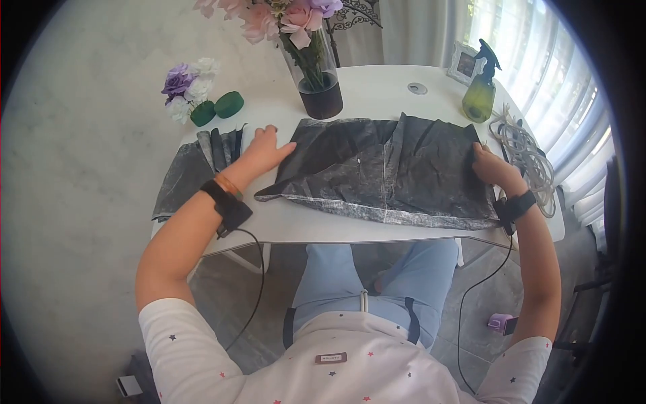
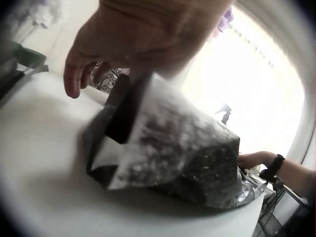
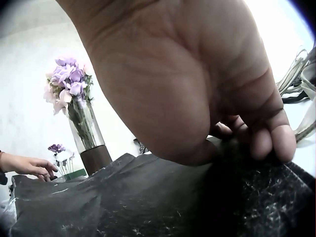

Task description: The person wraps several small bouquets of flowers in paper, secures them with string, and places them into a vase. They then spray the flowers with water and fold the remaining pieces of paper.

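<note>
A folded black plastic sheet (image 1: pixel 383 168), creased and scuffed whitish along its front edge, lies across the white table. My right hand (image 1: pixel 494 167) grips its right edge, with the fingers curled over the sheet in the right wrist view. At the other end is my left hand (image 1: pixel 264 153), its thumb against the sheet's left edge and its fingers loosely bent, pointing away from it. The left wrist view shows the sheet's near left end (image 2: pixel 163 138) raised, with folded layers gaping a little. A second black sheet (image 1: pixel 185 176), partly pleated, lies left of my left forearm.
A glass vase (image 1: pixel 321 94) of flowers stands behind the sheet. Two green foam pieces (image 1: pixel 229 104) and some artificial flowers (image 1: pixel 182 84) sit at back left. At right are a green spray bottle (image 1: pixel 479 101), a picture frame (image 1: pixel 464 62) and coiled cord (image 1: pixel 531 158).
</note>
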A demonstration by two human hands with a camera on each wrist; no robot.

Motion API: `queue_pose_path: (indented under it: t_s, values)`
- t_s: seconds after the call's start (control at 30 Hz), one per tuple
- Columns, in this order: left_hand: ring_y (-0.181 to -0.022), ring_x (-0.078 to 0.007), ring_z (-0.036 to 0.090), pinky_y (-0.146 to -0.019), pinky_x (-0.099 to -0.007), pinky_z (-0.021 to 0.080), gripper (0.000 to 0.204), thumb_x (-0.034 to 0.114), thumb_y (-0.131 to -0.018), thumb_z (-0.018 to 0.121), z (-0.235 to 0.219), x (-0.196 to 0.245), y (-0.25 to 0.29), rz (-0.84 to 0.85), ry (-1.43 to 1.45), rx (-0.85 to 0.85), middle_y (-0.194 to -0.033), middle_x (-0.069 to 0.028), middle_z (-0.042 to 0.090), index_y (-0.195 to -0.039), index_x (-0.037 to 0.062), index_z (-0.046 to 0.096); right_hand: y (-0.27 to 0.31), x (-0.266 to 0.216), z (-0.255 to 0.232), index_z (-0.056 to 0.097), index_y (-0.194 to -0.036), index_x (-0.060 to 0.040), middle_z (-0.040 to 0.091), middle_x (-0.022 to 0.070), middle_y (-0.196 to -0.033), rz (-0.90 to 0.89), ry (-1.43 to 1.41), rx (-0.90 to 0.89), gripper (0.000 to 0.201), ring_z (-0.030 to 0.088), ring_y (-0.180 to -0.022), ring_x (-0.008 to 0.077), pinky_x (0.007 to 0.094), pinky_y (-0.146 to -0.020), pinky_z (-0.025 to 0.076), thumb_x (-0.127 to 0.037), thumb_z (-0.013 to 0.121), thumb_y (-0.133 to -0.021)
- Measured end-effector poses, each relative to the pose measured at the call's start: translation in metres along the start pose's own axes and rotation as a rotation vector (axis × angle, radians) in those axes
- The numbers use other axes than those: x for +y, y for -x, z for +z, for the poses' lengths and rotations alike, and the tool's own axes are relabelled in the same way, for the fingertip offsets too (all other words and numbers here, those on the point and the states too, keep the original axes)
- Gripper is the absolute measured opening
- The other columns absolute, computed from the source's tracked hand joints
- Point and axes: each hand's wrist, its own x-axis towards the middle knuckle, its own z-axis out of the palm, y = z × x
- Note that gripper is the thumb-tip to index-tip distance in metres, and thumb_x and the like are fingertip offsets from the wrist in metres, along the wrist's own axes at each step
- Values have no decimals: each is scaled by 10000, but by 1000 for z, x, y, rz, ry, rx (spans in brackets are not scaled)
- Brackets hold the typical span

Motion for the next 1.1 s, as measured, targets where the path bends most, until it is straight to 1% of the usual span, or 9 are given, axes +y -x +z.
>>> queue_pose_path:
  t_s: [0.03, 0.1, 0.43, 0.47, 0.53, 0.7, 0.83, 0.93, 1.1]
  values:
    - [-996, -396, 554, -850, -404, 473, 709, 456, -838, 617, -3, -3, -5, -3, 0, 6, -1128, -314, 490, -1198, -125, 431, 1, -1, -2, 413, -1211, 132, 537, 287, -1124, -4, 3, 4, 447, 572, -1029, 355, 374, -896, 453, -92, 455, -827]
    - [-913, -328, 601, -776, -368, 508, 696, 467, -805, 668, -8, -7, -12, -423, 286, -439, -1045, -263, 562, -1079, -153, 512, 2, -3, -5, 342, -1234, 63, 490, 296, -1198, 42, -16, -39, 431, 533, -1084, 431, 459, -916, 434, -124, 426, -854]
    - [-960, -211, 626, -807, -306, 494, 474, 241, -837, 673, -9, 4, 0, -345, 1167, -564, -1046, -121, 632, -1156, -77, 526, 2, -4, 3, 322, -1242, 84, 464, 331, -1220, 57, -13, -11, 455, 537, -1075, 441, 457, -922, 434, -135, 418, -854]
    - [-960, -211, 626, -807, -306, 494, 474, 241, -837, 673, -12, -4, -6, -345, 1165, -563, -1046, -121, 632, -1156, -77, 526, 2, -3, 5, 327, -1239, 82, 466, 334, -1216, 54, -18, 12, 452, 535, -1079, 439, 454, -924, 434, -135, 418, -854]
    - [-907, -183, 609, -762, -300, 473, 342, 206, -849, 649, -19, -23, -20, -119, 469, -350, -977, -93, 629, -1082, -25, 554, 1, -2, 4, 332, -1237, 81, 467, 337, -1212, 51, -26, 35, 448, 534, -1083, 437, 452, -926, 433, -135, 419, -854]
    - [-742, -134, 515, -652, -314, 436, 263, 213, -836, 653, -32, -30, 4, -361, 1112, -392, -789, -14, 516, -927, 8, 518, -8, -3, 4, 352, -1212, 95, 487, 347, -1181, 3, -10, 37, 432, 530, -1087, 438, 440, -940, 428, -134, 422, -853]
    - [-749, -165, 539, -637, -286, 449, 339, 220, -795, 702, -32, -10, 25, -318, 738, -302, -797, -51, 522, -960, -15, 521, -17, -21, 5, 397, -1177, 116, 515, 321, -1164, 16, 26, 112, 397, 570, -1038, 420, 421, -880, 478, -93, 429, -841]
    - [-790, -200, 584, -726, -311, 472, 443, 327, -849, 650, -25, -35, 35, -37, 42, -22, -846, -136, 570, -1040, -53, 526, -41, -21, 22, 443, -1177, 118, 546, 279, -1131, 21, 156, 211, 394, 609, -993, 379, 401, -809, 520, -83, 457, -839]
    - [-1034, -232, 559, -881, -312, 433, 515, 414, -933, 499, -50, 4, 53, -186, 568, -303, -1042, -171, 602, -1182, -35, 538, -73, -47, 23, 559, -1155, 67, 548, 199, -1164, 77, 368, 183, 366, 627, -978, 299, 355, -726, 552, -136, 516, -853]
